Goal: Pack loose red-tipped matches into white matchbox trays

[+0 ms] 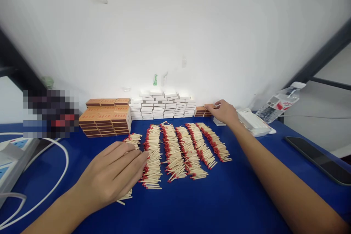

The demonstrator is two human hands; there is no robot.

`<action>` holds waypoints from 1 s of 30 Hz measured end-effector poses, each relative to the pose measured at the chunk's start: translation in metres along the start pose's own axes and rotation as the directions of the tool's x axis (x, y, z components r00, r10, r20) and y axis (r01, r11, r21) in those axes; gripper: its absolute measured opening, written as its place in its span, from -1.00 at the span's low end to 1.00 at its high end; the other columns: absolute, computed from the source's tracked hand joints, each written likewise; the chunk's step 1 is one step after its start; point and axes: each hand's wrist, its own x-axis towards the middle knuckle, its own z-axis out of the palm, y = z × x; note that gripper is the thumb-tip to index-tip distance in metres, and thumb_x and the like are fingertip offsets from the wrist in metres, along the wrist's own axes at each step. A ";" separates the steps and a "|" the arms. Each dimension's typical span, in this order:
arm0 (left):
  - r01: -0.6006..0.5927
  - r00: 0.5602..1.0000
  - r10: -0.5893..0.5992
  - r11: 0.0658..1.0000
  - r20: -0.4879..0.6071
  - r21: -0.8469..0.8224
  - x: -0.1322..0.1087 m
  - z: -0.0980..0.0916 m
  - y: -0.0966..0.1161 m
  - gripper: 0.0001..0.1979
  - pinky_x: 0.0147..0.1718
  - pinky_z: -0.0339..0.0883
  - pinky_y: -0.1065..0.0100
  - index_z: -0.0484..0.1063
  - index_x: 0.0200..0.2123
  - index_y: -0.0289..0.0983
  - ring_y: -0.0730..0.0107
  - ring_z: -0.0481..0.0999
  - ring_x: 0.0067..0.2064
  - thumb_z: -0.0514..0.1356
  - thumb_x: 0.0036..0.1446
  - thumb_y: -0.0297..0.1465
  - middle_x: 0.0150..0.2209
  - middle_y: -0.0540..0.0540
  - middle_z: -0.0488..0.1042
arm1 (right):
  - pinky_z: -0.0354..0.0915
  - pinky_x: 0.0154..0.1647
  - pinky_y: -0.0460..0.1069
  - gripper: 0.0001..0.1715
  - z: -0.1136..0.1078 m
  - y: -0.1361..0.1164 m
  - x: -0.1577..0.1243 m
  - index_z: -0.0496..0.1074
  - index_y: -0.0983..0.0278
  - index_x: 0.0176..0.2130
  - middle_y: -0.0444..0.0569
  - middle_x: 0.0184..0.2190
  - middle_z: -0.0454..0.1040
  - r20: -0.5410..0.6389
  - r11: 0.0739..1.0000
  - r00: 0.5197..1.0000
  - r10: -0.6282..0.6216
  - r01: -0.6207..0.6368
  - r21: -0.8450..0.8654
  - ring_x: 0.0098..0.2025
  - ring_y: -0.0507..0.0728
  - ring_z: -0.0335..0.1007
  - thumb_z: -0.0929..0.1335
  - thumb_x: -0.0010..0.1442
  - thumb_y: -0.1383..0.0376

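Observation:
Several rows of red-tipped matches (181,150) lie on the blue table (219,204). My left hand (113,173) rests flat on the leftmost row, fingers stretched out over the matches. My right hand (225,111) reaches to the back of the table and its fingers pinch an orange matchbox sleeve (210,106) on top of a small stack of such sleeves (201,111). White inner trays (161,105) are piled along the wall. To their left stand stacks of orange matchboxes (105,117).
A plastic water bottle (279,103) lies at the back right beside a white object (253,121). A dark phone (319,159) lies at the right edge. A power strip (11,157) and white cable (55,182) occupy the left side.

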 end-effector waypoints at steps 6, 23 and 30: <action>0.005 1.000 -0.004 1.000 0.007 -0.025 -0.001 0.001 0.001 -0.72 -0.14 0.52 0.09 0.56 -0.02 -0.49 0.16 0.59 -0.17 0.38 0.19 -0.62 -0.24 -0.21 0.65 | 0.41 -0.03 0.18 -0.20 0.008 0.000 -0.001 0.54 0.36 0.03 0.35 0.01 0.63 0.059 0.999 0.998 0.037 -0.036 -0.011 0.05 0.47 0.58 0.31 0.29 -0.27; -0.001 0.999 -0.001 0.999 -0.034 -0.053 0.004 0.002 0.008 -0.76 -0.18 0.50 0.12 0.57 -0.07 -0.49 0.19 0.55 -0.21 0.38 0.18 -0.63 -0.27 -0.20 0.64 | 0.42 -0.01 0.16 -0.25 0.003 -0.009 -0.010 0.45 0.40 0.11 0.35 0.05 0.61 0.102 0.994 0.992 0.073 -0.064 -0.091 0.09 0.46 0.57 0.41 0.23 -0.13; 0.011 1.000 -0.013 0.998 -0.026 -0.059 0.003 0.003 0.007 -0.76 -0.20 0.50 0.11 0.58 -0.08 -0.52 0.20 0.54 -0.23 0.39 0.15 -0.64 -0.30 -0.20 0.62 | 0.42 0.03 0.19 -0.21 0.002 -0.014 -0.012 0.41 0.43 0.15 0.40 0.05 0.60 0.109 0.989 0.987 0.116 -0.104 -0.105 0.10 0.47 0.57 0.39 0.23 -0.14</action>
